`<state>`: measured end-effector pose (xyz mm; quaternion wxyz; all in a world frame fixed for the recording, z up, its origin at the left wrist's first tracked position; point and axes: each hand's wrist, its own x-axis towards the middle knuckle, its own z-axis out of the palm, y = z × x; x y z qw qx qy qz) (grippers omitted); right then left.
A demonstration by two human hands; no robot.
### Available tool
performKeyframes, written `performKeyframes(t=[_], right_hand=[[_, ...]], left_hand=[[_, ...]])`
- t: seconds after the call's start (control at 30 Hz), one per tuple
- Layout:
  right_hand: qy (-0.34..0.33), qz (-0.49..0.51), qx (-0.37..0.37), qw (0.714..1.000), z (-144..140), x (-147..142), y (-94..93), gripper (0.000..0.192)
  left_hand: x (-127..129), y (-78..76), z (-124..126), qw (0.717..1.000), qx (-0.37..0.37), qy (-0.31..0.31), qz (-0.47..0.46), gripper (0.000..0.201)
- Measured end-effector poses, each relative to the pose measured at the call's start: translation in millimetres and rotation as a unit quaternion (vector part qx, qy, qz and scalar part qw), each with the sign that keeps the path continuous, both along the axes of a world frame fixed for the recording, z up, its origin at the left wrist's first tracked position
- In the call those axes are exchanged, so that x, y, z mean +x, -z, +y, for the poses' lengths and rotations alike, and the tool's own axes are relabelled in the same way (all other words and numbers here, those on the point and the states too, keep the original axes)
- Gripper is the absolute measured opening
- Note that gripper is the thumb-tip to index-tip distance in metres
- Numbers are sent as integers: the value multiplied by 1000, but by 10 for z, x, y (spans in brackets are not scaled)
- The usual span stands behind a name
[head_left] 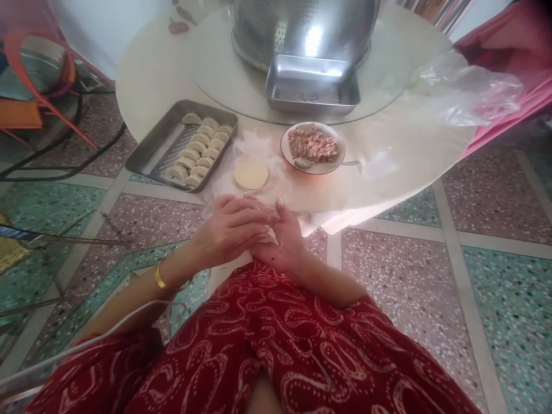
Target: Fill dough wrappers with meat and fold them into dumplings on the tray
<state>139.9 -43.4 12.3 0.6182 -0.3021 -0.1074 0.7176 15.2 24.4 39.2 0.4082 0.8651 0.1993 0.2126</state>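
Head view shows the left hand (228,230) and right hand (282,241) pressed together, pinching a dumpling (269,236). Wrappers (250,173) and filling bowl (313,147) sit beyond, with the dumpling tray (149,150) far left.

Daylight, soft and even, is filling the scene. Glare is flaring on the steel colander (302,29), with a paler sheen lying across the round table (401,144). Shadows are staying faint beneath the tray of dumplings (183,146). Wide-lens distortion is bending the floor tiles (487,276) near the edges. Corners are blurring, upper left smearing pink. Centre is holding reasonably sharp.
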Motion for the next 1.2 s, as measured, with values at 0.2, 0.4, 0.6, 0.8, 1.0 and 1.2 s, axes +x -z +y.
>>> performKeyframes(t=[0.2,0.4,0.6,0.8,1.0,1.2], right_hand=[[-15,86,-4,996,-8,6,73,43],[-19,248,-66,966,11,-24,74,48],[-38,308,-60,949,-31,8,70,45],[-60,284,-17,957,-41,18,97,57],[-52,267,-58,961,-46,39,33,61],[2,239,-91,967,-54,67,-25,52]], left_hand=[[-6,36,-11,995,93,29,15,16],[68,22,2,998,29,62,10,11],[67,50,52,963,235,128,-29,13],[124,80,14,941,301,142,-53,15],[104,106,1,945,301,122,-33,13],[-61,89,-3,945,318,67,18,33]])
